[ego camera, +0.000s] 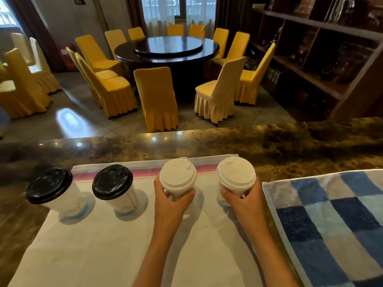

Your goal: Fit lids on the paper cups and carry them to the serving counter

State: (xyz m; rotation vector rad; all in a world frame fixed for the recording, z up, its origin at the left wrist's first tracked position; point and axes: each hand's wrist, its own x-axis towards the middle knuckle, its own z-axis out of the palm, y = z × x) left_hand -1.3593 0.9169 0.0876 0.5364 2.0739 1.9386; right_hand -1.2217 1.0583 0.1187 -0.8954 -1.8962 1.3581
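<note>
Several lidded paper cups stand in a row on a white cloth [107, 245] on the marble counter [269, 141]. The two on the left wear black lids: one [49, 186] at the cloth's left edge, the other [113, 182] beside it. My left hand [170, 200] grips a white-lidded cup [178, 176] around its body. Just right of it, my right hand [242, 198] grips a second white-lidded cup [236, 175] the same way. Both held cups stay upright, close to the cloth.
A blue checked towel [331, 220] lies on the counter to the right of the white cloth. Beyond the counter's far edge is a dining room with a round dark table [167, 48], yellow-covered chairs [156, 96] and dark shelving [321, 48].
</note>
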